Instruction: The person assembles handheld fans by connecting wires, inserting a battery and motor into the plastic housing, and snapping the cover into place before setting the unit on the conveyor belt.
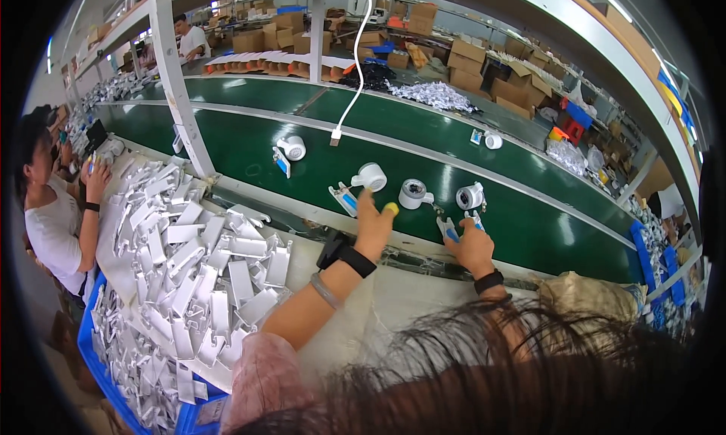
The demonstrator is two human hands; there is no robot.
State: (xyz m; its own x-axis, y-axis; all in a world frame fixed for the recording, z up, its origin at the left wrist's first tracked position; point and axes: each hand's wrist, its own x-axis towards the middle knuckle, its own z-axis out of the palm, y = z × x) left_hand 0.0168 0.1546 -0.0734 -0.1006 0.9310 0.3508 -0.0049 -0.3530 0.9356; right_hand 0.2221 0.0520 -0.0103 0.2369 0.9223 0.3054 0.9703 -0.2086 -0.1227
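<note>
My left hand (374, 225), with yellow covers on some fingertips, reaches over the green conveyor belt (325, 159). Its thumb and fingers are apart, fingertips at the lower edge of a white round housing (370, 176); a slim white handle piece with a blue insert (344, 199) lies beside that. My right hand (473, 247) is curled at the belt's near edge, thumb and fingers on a white handle piece with a blue part (448, 228). Just beyond stand an open round housing (413, 194) with a dark inside and another open housing (470, 196). The right fingers partly hide the piece below the latter.
Another housing (291, 148) lies farther left on the belt, and one (493, 140) on the far lane. White plastic shells (219, 284) are heaped left, over a blue bin (94, 344). A white cable (355, 80) hangs overhead. A co-worker (57, 208) stands left; a sack (590, 297) lies right.
</note>
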